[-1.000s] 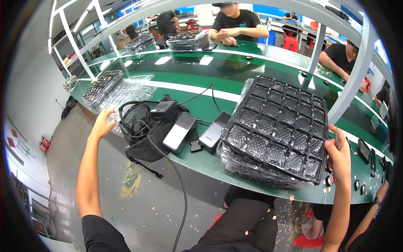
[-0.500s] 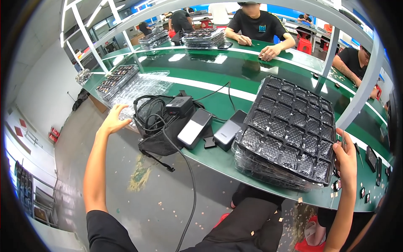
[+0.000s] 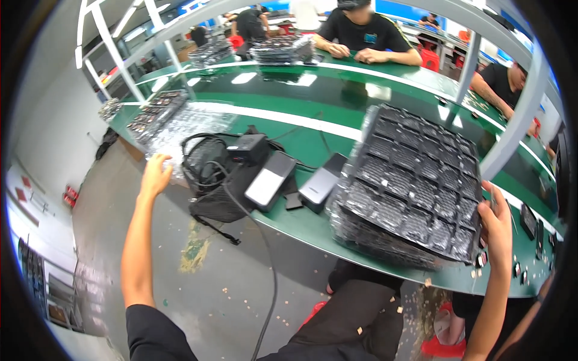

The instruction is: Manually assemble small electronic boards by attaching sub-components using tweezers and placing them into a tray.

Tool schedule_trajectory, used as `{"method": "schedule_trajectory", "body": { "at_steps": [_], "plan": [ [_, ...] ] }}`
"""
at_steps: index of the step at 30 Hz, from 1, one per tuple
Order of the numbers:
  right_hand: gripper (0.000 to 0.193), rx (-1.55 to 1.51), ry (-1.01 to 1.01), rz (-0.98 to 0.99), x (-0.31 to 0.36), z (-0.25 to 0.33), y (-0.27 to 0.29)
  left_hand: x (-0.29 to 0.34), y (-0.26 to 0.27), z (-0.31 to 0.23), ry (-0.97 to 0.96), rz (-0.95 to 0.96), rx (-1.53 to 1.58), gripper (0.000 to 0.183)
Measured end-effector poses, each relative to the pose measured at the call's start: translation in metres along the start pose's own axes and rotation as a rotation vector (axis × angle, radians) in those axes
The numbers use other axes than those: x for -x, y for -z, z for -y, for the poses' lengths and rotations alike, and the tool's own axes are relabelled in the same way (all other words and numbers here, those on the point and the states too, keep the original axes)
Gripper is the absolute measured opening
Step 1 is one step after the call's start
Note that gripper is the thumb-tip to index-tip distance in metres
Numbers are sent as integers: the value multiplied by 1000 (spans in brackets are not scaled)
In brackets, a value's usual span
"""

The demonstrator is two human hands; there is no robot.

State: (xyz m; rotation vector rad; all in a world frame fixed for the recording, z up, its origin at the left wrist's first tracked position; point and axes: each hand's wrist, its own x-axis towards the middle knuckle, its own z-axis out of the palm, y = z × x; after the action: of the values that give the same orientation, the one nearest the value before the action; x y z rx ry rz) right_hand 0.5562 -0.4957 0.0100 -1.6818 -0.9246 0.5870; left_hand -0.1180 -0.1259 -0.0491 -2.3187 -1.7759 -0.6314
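A stack of black plastic trays (image 3: 415,180) with square pockets, above clear plastic layers, lies on the green table in front of me to the right. My right hand (image 3: 497,219) is at its right edge, fingers curled around a thin metallic tool (image 3: 494,195), with thumb and fingertips close to the tray rim; whether they touch it cannot be told. At the left, my left hand (image 3: 156,177) is raised beside the clear plastic trays (image 3: 186,129), its fingers loosely apart and slightly blurred. Nothing shows in it. Contact with the plastic is unclear.
Between my hands lie a black mesh bag (image 3: 220,204) with coiled cable, a black adapter (image 3: 248,147) and two power banks (image 3: 271,180). A filled tray stack (image 3: 158,111) stands far left. A grey post (image 3: 518,126) rises at the right. A co-worker (image 3: 367,36) sits opposite.
The view has shifted slightly. My left hand has moved nearer the clear plastic, its fingers less spread. My right hand stays at the tray edge. The co-worker's hands have drawn together.
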Motion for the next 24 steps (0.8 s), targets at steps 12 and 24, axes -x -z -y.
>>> {"method": "schedule_trajectory", "body": {
  "at_steps": [12, 24],
  "plan": [
    [43, 111, 74, -27, -9, 2, -8, 173, -63, -1, 448, -643, 370, 29],
    [58, 358, 434, -166, 149, -36, -19, 429, -111, -267, 486, 249, 947, 13]
  ]
}}
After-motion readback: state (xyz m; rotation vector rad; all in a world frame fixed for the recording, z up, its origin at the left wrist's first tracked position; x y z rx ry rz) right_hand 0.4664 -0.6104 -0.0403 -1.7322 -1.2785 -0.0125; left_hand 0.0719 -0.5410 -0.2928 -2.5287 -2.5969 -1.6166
